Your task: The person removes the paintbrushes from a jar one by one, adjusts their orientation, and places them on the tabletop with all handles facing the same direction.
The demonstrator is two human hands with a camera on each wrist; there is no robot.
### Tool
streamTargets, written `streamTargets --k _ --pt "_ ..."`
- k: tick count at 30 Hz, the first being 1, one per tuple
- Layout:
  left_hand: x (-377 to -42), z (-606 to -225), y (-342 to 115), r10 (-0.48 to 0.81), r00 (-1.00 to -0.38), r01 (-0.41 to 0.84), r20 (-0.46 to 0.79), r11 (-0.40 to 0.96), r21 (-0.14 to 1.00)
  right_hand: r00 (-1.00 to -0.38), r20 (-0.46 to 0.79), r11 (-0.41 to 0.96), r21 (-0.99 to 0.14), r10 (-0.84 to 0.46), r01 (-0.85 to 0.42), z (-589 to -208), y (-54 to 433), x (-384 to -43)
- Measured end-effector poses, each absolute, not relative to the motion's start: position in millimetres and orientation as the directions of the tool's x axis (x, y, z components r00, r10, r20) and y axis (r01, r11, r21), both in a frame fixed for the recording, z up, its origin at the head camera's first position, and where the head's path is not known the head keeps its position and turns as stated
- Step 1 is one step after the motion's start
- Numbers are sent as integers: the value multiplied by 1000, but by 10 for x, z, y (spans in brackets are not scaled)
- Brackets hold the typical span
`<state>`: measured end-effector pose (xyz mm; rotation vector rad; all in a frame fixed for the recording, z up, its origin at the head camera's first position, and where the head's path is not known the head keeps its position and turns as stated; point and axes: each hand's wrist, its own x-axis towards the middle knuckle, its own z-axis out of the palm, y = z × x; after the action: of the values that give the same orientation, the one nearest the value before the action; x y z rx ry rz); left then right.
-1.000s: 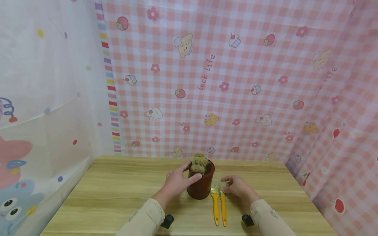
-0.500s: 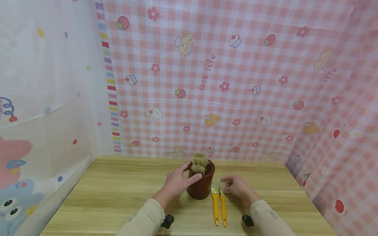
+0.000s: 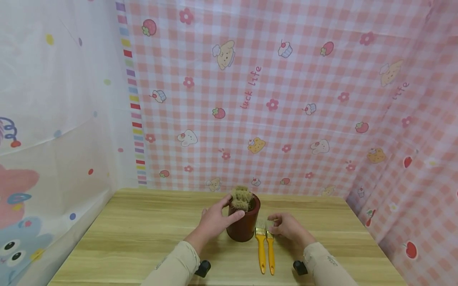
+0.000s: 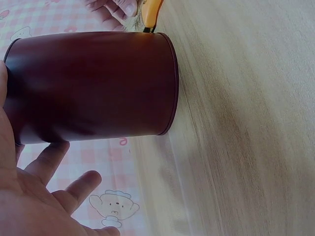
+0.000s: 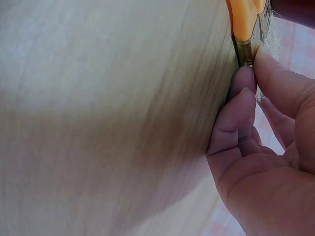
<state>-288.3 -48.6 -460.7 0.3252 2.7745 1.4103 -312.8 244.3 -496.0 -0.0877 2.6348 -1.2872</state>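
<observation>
A dark reddish-brown cylindrical pot (image 3: 242, 228) stands upright on the table, tan bristle heads (image 3: 241, 198) showing at its mouth. My left hand (image 3: 214, 218) holds the pot near its rim, thumb on the near side and fingers round the left; in the left wrist view some of its fingers spread free of the wall. Right of the pot lie two yellow-handled paintbrushes side by side, a wider one (image 3: 262, 252) and a narrower one (image 3: 270, 254), bristles pointing away. Thumb and fingers of my right hand (image 3: 289, 227) pinch the narrower brush around its metal ferrule (image 5: 246, 53).
The light wood table (image 3: 143, 234) carries all of this. A pink checked cloth (image 3: 229, 119) hangs behind its back edge, and a white printed cloth (image 3: 71, 131) hangs on the left. Small black devices (image 3: 202, 269) sit at both wrists.
</observation>
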Motion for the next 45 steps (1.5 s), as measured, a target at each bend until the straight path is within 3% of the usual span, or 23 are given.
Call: streamTargets --k 20,27,34,45 --pt "-2873 -4615 -484 187 -980 161 63 574 803 -975 -175 570 -819 -134 68 -4961 2486 -3120" --pt "-2875 -4607 -478 187 -980 160 63 568 808 -992 -62 594 -805 -107 -14 -4874 2479 -3142" --pt "-2883 -4611 -479 183 -981 162 68 567 808 -982 39 543 -828 -186 -136 -4727 2409 -3179" --pt "-2889 -4617 -478 184 -981 163 68 572 804 -932 36 442 -873 -361 -205 -4613 2282 -3131"
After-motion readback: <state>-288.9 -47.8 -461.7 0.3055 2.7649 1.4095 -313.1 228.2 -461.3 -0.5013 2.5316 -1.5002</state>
